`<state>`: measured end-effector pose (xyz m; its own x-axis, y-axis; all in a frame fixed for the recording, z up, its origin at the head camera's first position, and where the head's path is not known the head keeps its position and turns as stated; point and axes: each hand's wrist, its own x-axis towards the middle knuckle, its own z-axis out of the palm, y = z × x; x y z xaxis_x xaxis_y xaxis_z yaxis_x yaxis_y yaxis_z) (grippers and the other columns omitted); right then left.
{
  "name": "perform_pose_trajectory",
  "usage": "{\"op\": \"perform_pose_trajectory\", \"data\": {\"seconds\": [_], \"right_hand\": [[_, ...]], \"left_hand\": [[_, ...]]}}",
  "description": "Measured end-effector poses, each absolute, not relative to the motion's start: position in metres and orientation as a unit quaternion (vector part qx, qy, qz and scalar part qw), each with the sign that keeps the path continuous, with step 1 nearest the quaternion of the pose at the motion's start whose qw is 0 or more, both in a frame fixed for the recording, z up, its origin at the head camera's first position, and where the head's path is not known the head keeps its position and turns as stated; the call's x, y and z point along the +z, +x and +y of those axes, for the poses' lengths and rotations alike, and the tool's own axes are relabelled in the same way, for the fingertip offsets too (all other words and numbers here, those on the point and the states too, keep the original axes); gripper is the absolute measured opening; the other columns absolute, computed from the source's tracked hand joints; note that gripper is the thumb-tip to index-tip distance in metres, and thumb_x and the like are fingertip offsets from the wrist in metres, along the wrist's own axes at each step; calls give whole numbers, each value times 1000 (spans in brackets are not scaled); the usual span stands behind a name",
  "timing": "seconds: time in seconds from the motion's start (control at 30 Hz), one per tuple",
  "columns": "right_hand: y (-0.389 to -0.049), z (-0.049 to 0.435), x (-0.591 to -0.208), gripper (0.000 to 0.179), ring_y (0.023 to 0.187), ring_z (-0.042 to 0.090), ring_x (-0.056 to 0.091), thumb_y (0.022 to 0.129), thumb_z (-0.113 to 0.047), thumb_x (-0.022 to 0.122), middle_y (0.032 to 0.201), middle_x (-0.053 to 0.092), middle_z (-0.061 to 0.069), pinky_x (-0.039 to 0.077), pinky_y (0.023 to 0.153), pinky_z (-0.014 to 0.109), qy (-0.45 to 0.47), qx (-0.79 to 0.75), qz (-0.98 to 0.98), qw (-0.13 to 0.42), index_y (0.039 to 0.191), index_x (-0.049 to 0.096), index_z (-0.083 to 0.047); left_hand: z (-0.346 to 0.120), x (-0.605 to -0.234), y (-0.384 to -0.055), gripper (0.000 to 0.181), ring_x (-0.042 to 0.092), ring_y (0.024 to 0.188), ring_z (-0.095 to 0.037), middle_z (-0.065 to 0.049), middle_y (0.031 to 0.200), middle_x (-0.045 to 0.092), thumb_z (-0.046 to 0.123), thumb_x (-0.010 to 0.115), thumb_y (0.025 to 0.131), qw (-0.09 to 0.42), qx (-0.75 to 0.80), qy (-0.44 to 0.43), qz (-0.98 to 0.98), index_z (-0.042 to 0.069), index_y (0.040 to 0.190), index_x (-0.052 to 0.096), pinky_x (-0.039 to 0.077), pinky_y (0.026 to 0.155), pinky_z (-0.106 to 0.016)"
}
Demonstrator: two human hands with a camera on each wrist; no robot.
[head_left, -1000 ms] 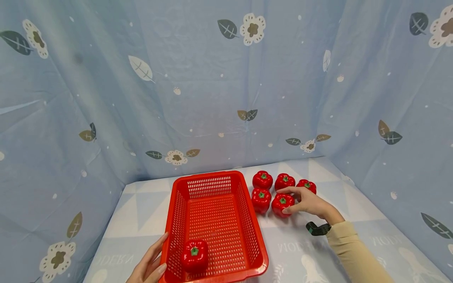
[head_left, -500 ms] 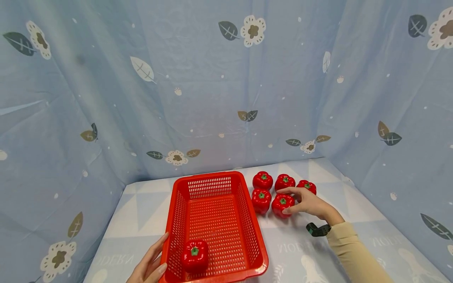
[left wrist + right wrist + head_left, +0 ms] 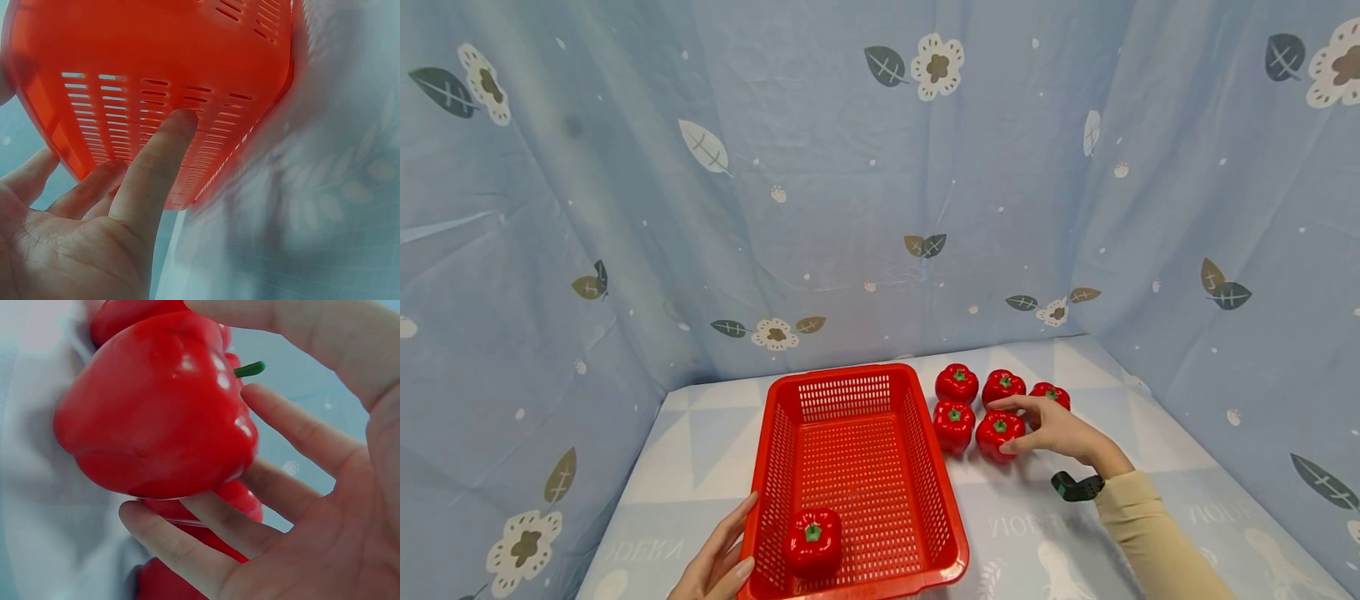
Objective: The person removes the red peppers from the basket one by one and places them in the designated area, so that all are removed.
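A red plastic basket [image 3: 850, 467] with slotted walls stands on the table, and one red bell pepper [image 3: 813, 542] sits in its near left corner. At the basket's left side is my left hand [image 3: 715, 554]; in the left wrist view its extended fingers [image 3: 153, 165] lie against the slotted outer wall. My right hand [image 3: 1060, 429] is around the front right bell pepper [image 3: 998, 435] of a group on the table, thumb on the near side and fingers on the far side. In the right wrist view this pepper [image 3: 156, 412] shows its green stem between thumb and fingers.
More red bell peppers stand close by: one [image 3: 953, 427] right beside the basket, two behind [image 3: 957, 383], and another [image 3: 1051, 395] partly hidden by the right hand. A patterned cloth covers the table [image 3: 692, 450]; blue flowered curtains [image 3: 820, 208] enclose the back and sides.
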<state>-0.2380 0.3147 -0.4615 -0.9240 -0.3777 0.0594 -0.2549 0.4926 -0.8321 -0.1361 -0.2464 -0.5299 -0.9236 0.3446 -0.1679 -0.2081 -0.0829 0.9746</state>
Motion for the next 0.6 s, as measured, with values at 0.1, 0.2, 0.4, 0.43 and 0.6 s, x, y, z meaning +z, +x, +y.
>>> {"op": "perform_pose_trajectory", "data": {"seconds": [0.1, 0.2, 0.4, 0.43, 0.6], "right_hand": [[-237, 315, -457, 68, 107, 34, 63, 89, -16, 91, 142, 64, 22, 59, 85, 31, -187, -461, 865, 60, 150, 64, -1], [-237, 317, -453, 69, 108, 35, 64, 89, -17, 91, 140, 65, 20, 59, 86, 31, -187, -451, 871, 53, 150, 64, -2], [-237, 318, -445, 68, 114, 37, 64, 89, -17, 90, 144, 65, 21, 60, 89, 32, -179, -437, 881, 44, 149, 65, -1], [-237, 318, -444, 68, 114, 37, 64, 89, -17, 90, 144, 65, 22, 61, 89, 32, -178, -434, 882, 43, 149, 65, 0], [-235, 316, -432, 68, 120, 43, 64, 89, -17, 90, 146, 64, 24, 61, 93, 40, -178, -427, 886, 38, 148, 64, 2]], "left_hand": [[-247, -530, -136, 86, 41, 154, -49, -23, 180, 7, 28, 63, 112, 189, 735, 49, 649, 15, 177, 7, 58, 100, -64], [-247, -531, -136, 87, 41, 154, -49, -23, 180, 6, 28, 63, 111, 190, 736, 46, 648, 15, 177, 7, 58, 100, -64], [-248, -530, -137, 85, 42, 154, -44, -22, 180, 4, 28, 60, 113, 192, 732, 62, 651, 14, 177, 6, 57, 102, -63], [-248, -530, -137, 85, 43, 154, -42, -22, 180, 4, 28, 60, 113, 193, 731, 65, 651, 14, 177, 5, 57, 103, -62], [-248, -530, -137, 85, 46, 152, -38, -22, 180, 4, 28, 59, 113, 195, 732, 67, 649, 14, 177, 5, 57, 103, -62]]}}
